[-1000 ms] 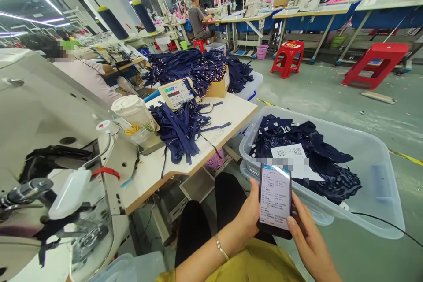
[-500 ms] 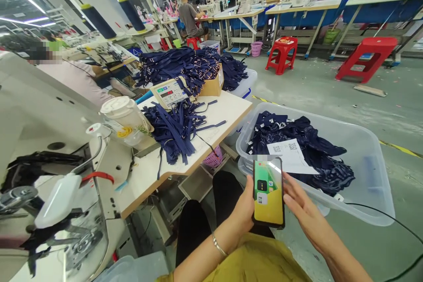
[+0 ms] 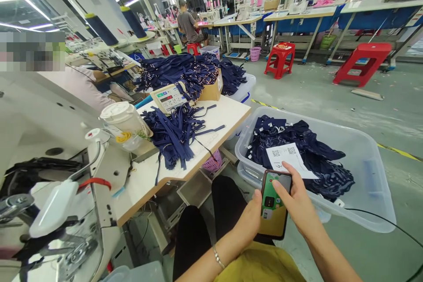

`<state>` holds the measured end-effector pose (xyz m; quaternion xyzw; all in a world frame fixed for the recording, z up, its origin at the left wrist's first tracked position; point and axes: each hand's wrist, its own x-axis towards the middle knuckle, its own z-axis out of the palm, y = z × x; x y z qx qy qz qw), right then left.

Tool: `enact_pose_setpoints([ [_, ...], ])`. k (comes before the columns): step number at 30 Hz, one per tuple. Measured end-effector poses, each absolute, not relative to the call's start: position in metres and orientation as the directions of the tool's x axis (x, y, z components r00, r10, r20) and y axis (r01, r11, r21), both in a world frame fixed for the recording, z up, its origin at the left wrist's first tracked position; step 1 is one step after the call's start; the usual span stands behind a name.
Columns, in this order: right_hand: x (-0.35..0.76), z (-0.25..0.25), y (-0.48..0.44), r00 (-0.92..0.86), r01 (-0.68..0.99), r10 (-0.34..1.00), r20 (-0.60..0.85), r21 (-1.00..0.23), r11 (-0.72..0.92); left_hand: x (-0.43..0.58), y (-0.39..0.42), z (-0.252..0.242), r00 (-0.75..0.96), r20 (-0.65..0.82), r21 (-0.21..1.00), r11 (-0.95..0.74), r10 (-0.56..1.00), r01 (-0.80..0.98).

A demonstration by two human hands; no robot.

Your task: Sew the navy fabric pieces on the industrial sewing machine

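A smartphone (image 3: 273, 222) with a lit green and yellow screen is held above my lap. My left hand (image 3: 249, 216) is closed round its left side, the thumb along the edge. On the right, my right hand (image 3: 299, 200) has its fingers apart; the thumb lies over the upper screen and the index finger reaches past the top right corner. Just beyond the phone, a white paper with QR codes (image 3: 289, 158) lies on dark navy garments (image 3: 307, 139) inside a clear plastic bin (image 3: 370, 180).
To the left stands a sewing machine (image 3: 54, 211). Its table (image 3: 228, 114) bears navy straps (image 3: 175, 136), a lidded container (image 3: 122, 119) and a control panel (image 3: 168, 97). Red stools (image 3: 280, 59) stand on the floor. A co-worker (image 3: 79, 83) sits at the left.
My right thumb has moved from beside the phone onto its screen. The phone has shifted slightly right and down, and my left hand keeps its hold.
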<state>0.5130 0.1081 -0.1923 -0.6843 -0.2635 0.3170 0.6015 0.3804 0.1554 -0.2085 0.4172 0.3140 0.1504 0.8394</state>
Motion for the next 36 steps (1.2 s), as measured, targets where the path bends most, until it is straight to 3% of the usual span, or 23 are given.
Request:
enact_pose_setpoints([
  [4, 0.513, -0.198, 0.106, 0.651, -0.070, 0.745, -0.147, -0.988, -0.134, 0.380, 0.157, -0.211, 0.745, -0.411, 0.815, 0.578, 0.525, 0.043],
  [9, 0.520, -0.192, 0.096, 0.588, -0.178, 0.779, -0.216, -0.975, -0.136, 0.384, 0.156, -0.218, 0.765, -0.460, 0.703, 0.711, 0.451, 0.004],
  [18, 0.523, -0.197, 0.093, 0.589, -0.203, 0.782, -0.206, -0.974, -0.104, 0.384, 0.157, -0.221, 0.733, -0.590, 0.561, 0.825, 0.339, 0.070],
  [27, 0.526, -0.198, 0.091, 0.574, -0.243, 0.791, -0.210, -0.967, -0.081, 0.387, 0.159, -0.213, 0.723, -0.600, 0.529, 0.848, 0.341, 0.039],
  [32, 0.530, -0.195, 0.082, 0.461, -0.358, 0.841, -0.282, -0.927, -0.114, 0.389, 0.161, -0.205, 0.715, -0.611, 0.509, 0.860, 0.339, 0.028],
  [36, 0.529, -0.199, 0.076, 0.428, -0.382, 0.866, -0.257, -0.920, -0.084, 0.389, 0.160, -0.208, 0.726, -0.593, 0.512, 0.859, 0.348, 0.007],
])
